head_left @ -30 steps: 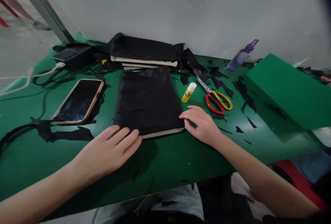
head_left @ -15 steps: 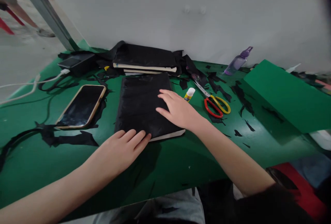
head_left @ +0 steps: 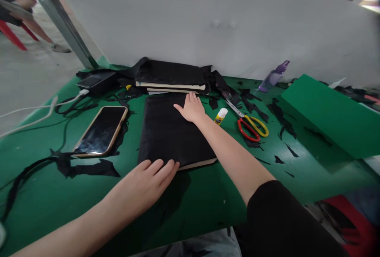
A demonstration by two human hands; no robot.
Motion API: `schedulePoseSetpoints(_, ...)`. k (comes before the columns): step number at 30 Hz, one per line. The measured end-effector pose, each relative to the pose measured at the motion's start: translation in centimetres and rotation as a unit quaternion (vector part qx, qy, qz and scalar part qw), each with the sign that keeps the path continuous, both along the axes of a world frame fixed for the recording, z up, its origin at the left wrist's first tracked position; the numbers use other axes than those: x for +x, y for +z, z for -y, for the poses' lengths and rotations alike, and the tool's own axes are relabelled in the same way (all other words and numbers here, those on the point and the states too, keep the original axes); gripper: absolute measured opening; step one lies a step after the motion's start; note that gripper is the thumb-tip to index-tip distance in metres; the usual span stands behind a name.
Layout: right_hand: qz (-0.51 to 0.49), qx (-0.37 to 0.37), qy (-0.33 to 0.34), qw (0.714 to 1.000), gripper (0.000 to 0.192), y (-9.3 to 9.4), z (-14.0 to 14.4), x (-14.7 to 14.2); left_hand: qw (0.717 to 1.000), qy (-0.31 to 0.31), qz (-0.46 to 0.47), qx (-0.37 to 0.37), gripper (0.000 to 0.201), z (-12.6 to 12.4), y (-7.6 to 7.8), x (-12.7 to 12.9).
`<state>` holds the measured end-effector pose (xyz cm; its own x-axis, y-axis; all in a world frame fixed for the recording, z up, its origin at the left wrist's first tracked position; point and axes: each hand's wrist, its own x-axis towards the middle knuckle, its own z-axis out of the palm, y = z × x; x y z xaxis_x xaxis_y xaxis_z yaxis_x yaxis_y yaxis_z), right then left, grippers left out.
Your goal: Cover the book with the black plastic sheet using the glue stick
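A book wrapped in black paper (head_left: 170,132) lies flat on the green table (head_left: 208,193) in front of me. My left hand (head_left: 148,181) rests flat on the table with its fingertips against the book's near edge. My right hand (head_left: 191,108) lies palm down, fingers spread, on the far right part of the black cover. Neither hand grips anything. Just beyond the book is a stack of books under black paper (head_left: 170,77).
A phone (head_left: 101,131) lies left of the book among black scraps and cables. A glue stick (head_left: 221,116) and red-yellow scissors (head_left: 251,124) lie to its right. A purple bottle (head_left: 273,77) and a green block (head_left: 332,114) stand farther right.
My right hand slid from the book's near right corner across the cover to its far edge. My left hand stayed at the near edge. The view tilted up slightly.
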<state>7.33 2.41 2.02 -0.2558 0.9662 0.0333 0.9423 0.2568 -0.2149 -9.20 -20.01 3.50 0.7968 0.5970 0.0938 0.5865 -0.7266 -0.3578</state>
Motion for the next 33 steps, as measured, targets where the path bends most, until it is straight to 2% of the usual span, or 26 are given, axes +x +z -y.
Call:
schedulePoseSetpoints(4,-0.024,-0.010,-0.012,1.000,0.094,-0.9,-0.2,0.7,1.000,-0.017,0.016,-0.009,0.047,0.1,0.0,-0.7)
schedulePoseSetpoints(11,-0.046,-0.002,0.001,0.999,0.083,-1.2,-0.4,1.1,0.999,-0.027,0.037,-0.026,0.048,0.2,-0.5,-1.9)
schedulePoseSetpoints(21,-0.020,-0.013,-0.004,1.000,0.081,-1.2,0.0,1.1,0.998,-0.005,0.044,-0.053,0.049,0.9,-0.3,-2.4)
schedulePoseSetpoints(27,-0.027,-0.026,-0.003,0.999,0.081,-1.1,0.2,1.5,0.997,-0.016,0.066,-0.033,0.040,-0.5,0.4,-1.8)
schedulePoseSetpoints(33,-0.021,-0.012,-0.003,1.000,0.080,-1.5,0.1,1.5,0.989,-0.017,0.144,-0.019,0.022,-1.2,0.7,-3.4)
